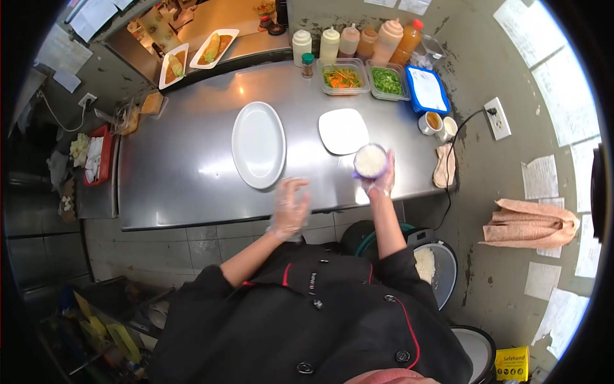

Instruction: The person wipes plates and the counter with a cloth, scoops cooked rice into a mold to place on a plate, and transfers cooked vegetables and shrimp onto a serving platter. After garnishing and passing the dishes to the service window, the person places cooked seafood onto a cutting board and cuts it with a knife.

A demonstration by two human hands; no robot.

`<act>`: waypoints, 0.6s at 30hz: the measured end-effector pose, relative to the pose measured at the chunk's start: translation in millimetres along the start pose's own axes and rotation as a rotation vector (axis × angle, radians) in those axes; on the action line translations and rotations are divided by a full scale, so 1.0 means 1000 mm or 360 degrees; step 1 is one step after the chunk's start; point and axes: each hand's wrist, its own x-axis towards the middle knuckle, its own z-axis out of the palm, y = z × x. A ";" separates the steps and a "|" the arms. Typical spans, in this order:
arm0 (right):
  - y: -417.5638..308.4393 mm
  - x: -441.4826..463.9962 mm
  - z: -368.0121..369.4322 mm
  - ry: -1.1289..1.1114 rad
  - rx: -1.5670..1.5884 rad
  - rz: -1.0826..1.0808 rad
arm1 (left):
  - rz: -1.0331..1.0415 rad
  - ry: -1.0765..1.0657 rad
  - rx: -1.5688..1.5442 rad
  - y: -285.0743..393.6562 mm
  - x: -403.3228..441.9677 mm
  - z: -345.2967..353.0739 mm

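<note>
Evidently, a filled, purple round cup [355, 173] is resting in the right grip [383, 184] at the brushed-steel counter [192, 166].

Gloved in clear plastic, the right grip is holding the cup at its right and near sides, close to a white rounded-square plate [344, 131]. White grains [371, 160], rice by their look, are reaching toward the rim; filling is thus appearing done, while any turning-out is appearing not yet begun. The left grip [291, 208], likewise gloved and blurred, is hovering with loosely parted fingers, gripping nothing visible, near a white oval plate [258, 145]. Similar white food [424, 264] is lying in a round grey tub [448, 278] beside the person.
</note>
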 end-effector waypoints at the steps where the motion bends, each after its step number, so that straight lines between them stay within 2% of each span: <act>1: 0.010 0.053 -0.011 -0.0009 -0.0236 -0.0526 | -0.0039 0.0039 0.0066 -0.016 -0.003 -0.018; 2: 0.008 0.094 -0.019 -0.0255 -0.0716 -0.1000 | -0.0078 0.0078 0.0133 -0.030 -0.006 -0.035; 4: -0.012 0.096 0.024 -0.0178 -0.1820 -0.1591 | -0.0257 0.0162 0.0191 -0.046 -0.011 -0.066; 7: -0.008 0.100 0.066 -0.0306 -0.2468 -0.2172 | -0.0364 0.0323 0.0164 -0.064 -0.012 -0.090; 10: 0.036 0.138 0.049 -0.0290 -0.3386 -0.2164 | -0.0395 0.0394 0.0044 -0.074 -0.003 -0.096; 11: 0.043 0.143 0.044 -0.0306 -0.3224 -0.2212 | -0.0368 0.0362 0.0107 -0.074 0.001 -0.100; 14: 0.046 0.144 0.052 -0.0182 -0.3264 -0.1928 | -0.0327 0.0317 0.0148 -0.079 0.013 -0.105; 17: 0.035 0.144 0.056 -0.0269 -0.3014 -0.2152 | -0.0354 0.0342 -0.0025 -0.095 0.022 -0.103; 18: 0.024 0.142 0.054 -0.0174 -0.3169 -0.1835 | -0.0364 0.0349 -0.0032 -0.100 0.024 -0.103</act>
